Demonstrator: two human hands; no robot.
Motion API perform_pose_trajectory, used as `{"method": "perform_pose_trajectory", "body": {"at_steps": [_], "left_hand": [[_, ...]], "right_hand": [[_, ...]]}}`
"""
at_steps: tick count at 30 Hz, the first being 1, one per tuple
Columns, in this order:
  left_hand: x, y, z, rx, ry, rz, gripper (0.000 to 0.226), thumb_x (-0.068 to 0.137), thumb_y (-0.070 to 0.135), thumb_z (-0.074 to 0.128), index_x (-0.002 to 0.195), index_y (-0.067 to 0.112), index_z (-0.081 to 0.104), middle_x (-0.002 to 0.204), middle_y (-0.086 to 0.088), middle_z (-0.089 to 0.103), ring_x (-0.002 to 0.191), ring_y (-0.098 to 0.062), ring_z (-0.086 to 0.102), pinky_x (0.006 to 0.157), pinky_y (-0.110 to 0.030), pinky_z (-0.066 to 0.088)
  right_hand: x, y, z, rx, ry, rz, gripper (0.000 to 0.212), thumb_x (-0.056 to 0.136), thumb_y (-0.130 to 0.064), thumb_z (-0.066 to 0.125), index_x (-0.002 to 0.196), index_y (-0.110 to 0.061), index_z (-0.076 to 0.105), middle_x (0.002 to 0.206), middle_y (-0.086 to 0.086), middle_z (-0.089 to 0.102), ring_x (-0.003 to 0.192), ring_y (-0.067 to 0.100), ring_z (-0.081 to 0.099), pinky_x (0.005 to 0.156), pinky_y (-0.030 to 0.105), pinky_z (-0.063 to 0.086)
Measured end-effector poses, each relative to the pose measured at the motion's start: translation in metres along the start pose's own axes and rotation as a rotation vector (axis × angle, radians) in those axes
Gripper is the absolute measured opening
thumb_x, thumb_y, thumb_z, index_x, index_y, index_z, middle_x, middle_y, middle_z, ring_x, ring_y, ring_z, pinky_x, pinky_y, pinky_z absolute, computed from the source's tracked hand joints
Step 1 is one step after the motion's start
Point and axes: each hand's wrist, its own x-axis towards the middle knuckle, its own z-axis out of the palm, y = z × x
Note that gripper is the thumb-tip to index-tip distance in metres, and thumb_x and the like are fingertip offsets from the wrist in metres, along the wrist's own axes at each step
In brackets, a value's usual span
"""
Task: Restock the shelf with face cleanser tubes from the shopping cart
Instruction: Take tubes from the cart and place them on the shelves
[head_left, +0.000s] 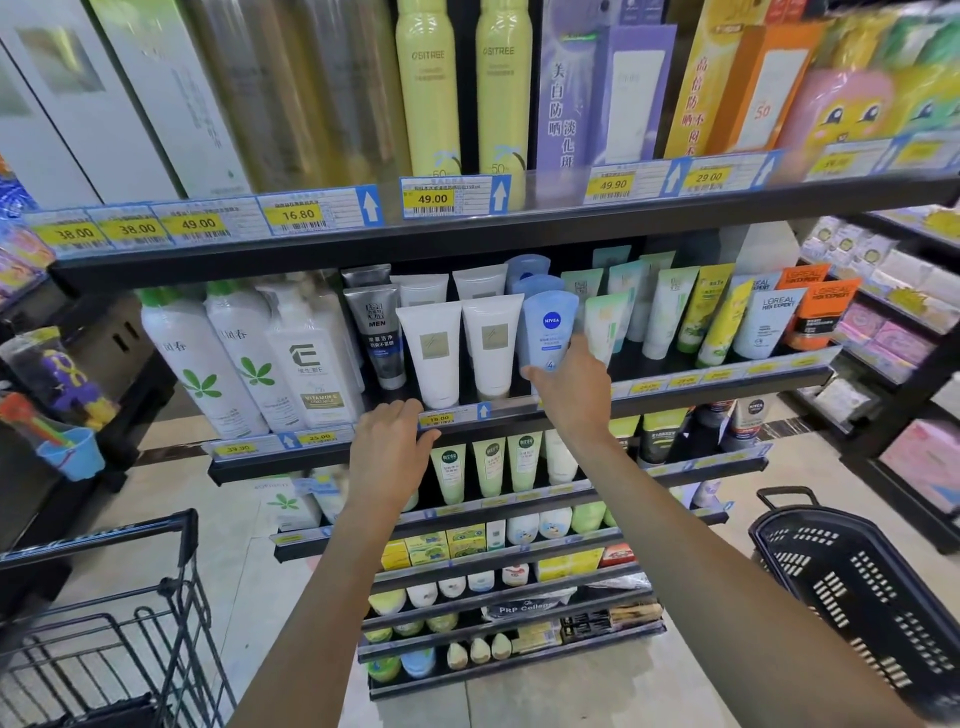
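Shelf (675, 387): right hand (571, 395) grips blue Nivea tube (548, 332) base; left hand (389, 447) empty, fingers loose.

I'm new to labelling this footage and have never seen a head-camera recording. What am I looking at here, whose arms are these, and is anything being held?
There is one picture, taken by a wide-angle camera worn on a person's head, looking forward and down, so the two bare arms are the wearer's own. They face a shop shelf stocked with tubes and bottles. The right hand grips a blue Nivea tube, standing upright at the front of the shelf beside two white tubes. The left hand rests on the shelf edge by a price tag and holds nothing. A wire shopping cart stands lower left; a black basket stands lower right.
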Motion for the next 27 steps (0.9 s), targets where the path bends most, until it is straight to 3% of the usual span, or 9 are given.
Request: {"method": "perform_pose_trajectory", "body": {"at_steps": [10,18,27], "left_hand": [[-0.0006,-0.0014,-0.0011,-0.022,0.0,0.013,0.023,0.087,0.027,0.079,0.093,0.011,0.064,0.08,-0.005,0.063,0.078,-0.03,0.059,0.075,-0.044,0.049],[-0.0016,0.0,-0.0019,-0.019,-0.008,-0.011,0.023,0.088,0.027,0.078,0.097,0.011,0.064,0.082,-0.006,0.063,0.082,-0.031,0.06,0.079,-0.045,0.049],[-0.0019,0.0024,-0.002,-0.012,-0.013,-0.025,0.023,0.088,0.027,0.078,0.097,0.01,0.065,0.083,-0.007,0.064,0.082,-0.032,0.06,0.08,-0.045,0.049]], "right_hand": [[0.0008,-0.0027,0.0007,-0.002,0.009,0.014,0.058,0.079,-0.046,0.085,0.112,-0.015,0.048,0.102,0.005,0.066,0.09,0.026,0.067,0.071,0.044,0.061],[-0.0001,-0.0005,-0.004,0.045,-0.007,-0.007,0.055,0.08,-0.043,0.086,0.109,-0.015,0.048,0.1,-0.002,0.058,0.087,0.017,0.056,0.063,0.028,0.045],[0.0032,-0.0002,-0.0032,0.089,-0.014,0.0,0.052,0.08,-0.038,0.086,0.111,-0.015,0.052,0.103,0.001,0.062,0.092,0.02,0.061,0.067,0.032,0.052]]}}
